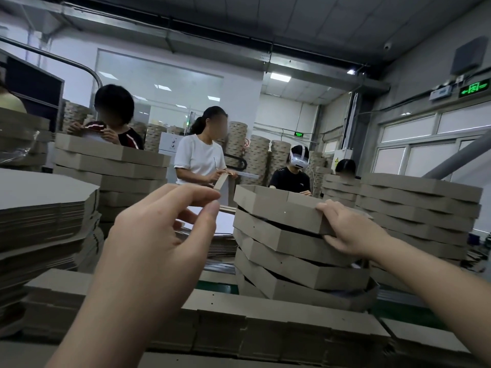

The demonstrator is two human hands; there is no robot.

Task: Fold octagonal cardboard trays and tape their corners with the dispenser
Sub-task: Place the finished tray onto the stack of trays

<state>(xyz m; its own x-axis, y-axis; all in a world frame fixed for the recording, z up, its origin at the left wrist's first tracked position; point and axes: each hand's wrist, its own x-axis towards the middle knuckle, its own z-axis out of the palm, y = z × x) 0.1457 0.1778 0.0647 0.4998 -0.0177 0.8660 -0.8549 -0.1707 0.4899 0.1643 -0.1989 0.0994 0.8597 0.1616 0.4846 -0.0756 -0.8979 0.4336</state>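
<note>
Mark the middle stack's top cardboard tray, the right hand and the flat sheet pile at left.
Top folded brown cardboard tray (pixel 281 211): head view, front wall.
Right hand (pixel 350 231): head view, back of hand.
Flat brown cardboard sheet pile (pixel 39 217): head view, stacked edges.

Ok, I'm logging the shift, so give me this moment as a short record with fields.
left hand: raised in the air, fingers loosely curved, nothing visible in it
right hand: grips the wall of the top brown folded octagonal cardboard tray
tray stack: folded trays piled askew under it
flat cardboard blanks: stacked at left
tape dispenser: not in view
</note>
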